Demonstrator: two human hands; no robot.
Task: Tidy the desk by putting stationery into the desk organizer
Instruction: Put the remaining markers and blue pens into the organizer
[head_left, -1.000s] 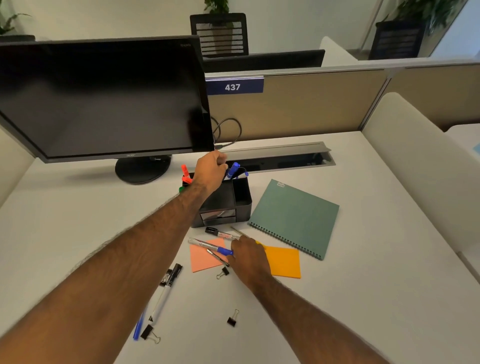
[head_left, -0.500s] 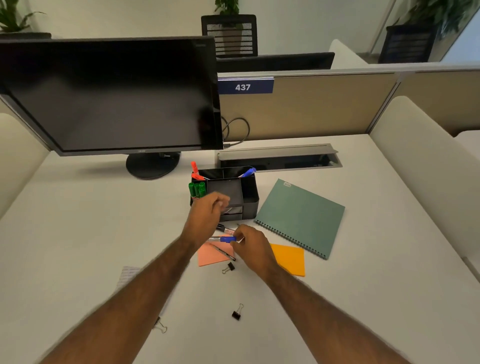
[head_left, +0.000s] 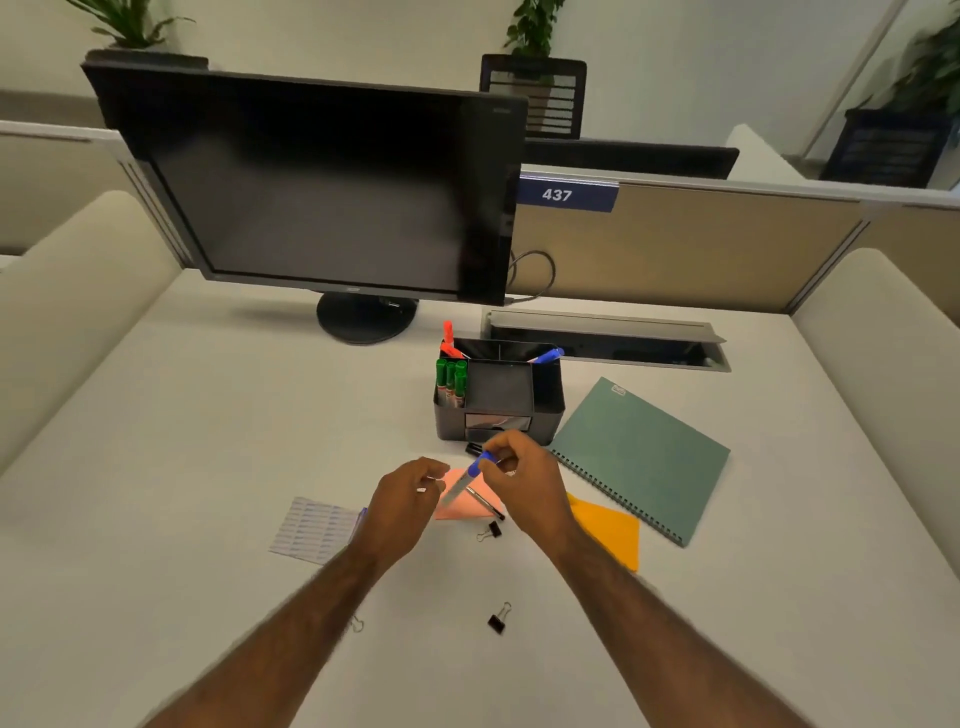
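A black desk organizer stands mid-desk with green markers, an orange marker and a blue pen in its compartments. In front of it my right hand pinches a blue-capped marker, lifted and slanting down to the left over a pink sticky note. My left hand hovers beside the marker's lower end with curled fingers; whether it touches the marker is unclear. A thin pen lies on the pink note, and a black marker end shows behind my right hand.
An orange sticky note and a green spiral notebook lie to the right. Binder clips and a sheet of labels lie near my arms. A monitor and a cable tray stand behind.
My left hand came back from the organizer to the pens in front. My right hand picked the blue-capped marker up off the pink note. The camera view tilted and shifted.
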